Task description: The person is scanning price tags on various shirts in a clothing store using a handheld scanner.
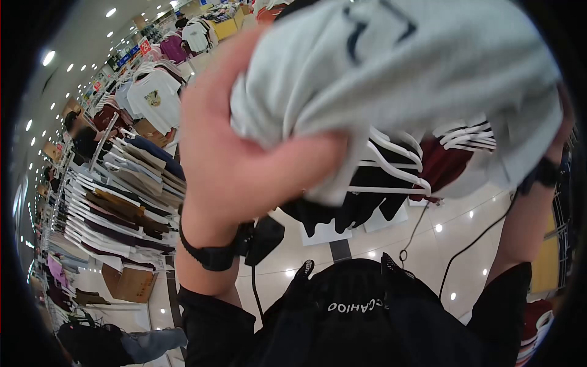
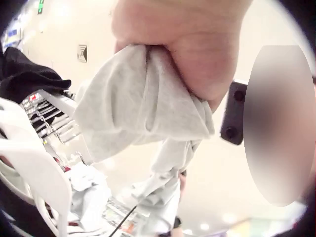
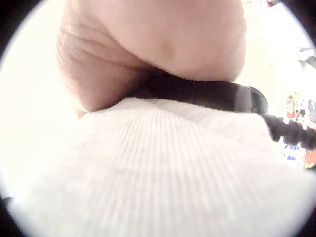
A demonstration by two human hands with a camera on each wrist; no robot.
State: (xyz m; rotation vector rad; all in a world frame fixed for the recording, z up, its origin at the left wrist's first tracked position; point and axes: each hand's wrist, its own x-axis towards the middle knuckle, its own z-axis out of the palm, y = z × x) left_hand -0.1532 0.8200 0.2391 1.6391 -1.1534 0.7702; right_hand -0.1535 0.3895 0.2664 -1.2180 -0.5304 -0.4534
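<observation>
Up over the shop floor, the left hand [image 1: 244, 165] is clamped on a bunched grey sweatshirt [image 1: 416, 79]. The right hand [image 3: 158, 44] presses against its right side, can't tell the grip. The far-left rack [image 1: 104, 202] is packed with hung tops.

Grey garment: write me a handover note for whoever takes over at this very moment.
Left hand: grips a bunched edge of the light grey garment, thumb over the fabric.
Right hand: at the garment's far side, with fabric across the wrist; its fingers are hidden.
Garment: held up high above the white hangers, which carry dark clothes.
Done: the garment is raised between both hands.
Left: it is on no hanger or rack yet.
</observation>
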